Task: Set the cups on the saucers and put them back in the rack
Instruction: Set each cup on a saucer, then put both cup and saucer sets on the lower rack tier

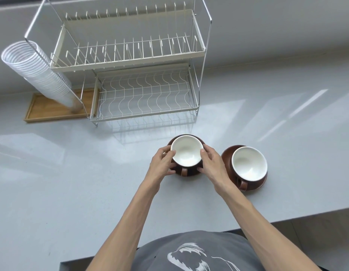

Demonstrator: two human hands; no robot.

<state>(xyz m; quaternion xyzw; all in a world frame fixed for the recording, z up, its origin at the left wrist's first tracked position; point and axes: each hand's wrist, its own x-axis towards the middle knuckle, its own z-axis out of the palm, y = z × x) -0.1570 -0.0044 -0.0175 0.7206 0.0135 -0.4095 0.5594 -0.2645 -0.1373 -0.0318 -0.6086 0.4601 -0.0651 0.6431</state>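
Frame centre: left cup (186, 150) on saucer (189, 174); right cup (248, 163) on saucer (226, 155) beside it. Rack (130, 61) behind, on counter (72, 173); tray (52, 110) at upper left.

I see brown cups (187, 151) with white insides on brown saucers (226, 155), a pale grey bench (72, 173), and a cream, perhaps white, rack (130, 57).

Pale grey counter under daylight

The glossy counter (72, 182) met a grey wall (286, 26); slanted window light (296, 112) streaked its right side; a wooden tray (38, 112) sat far left; dark floor (316, 227) showed beyond its edge.
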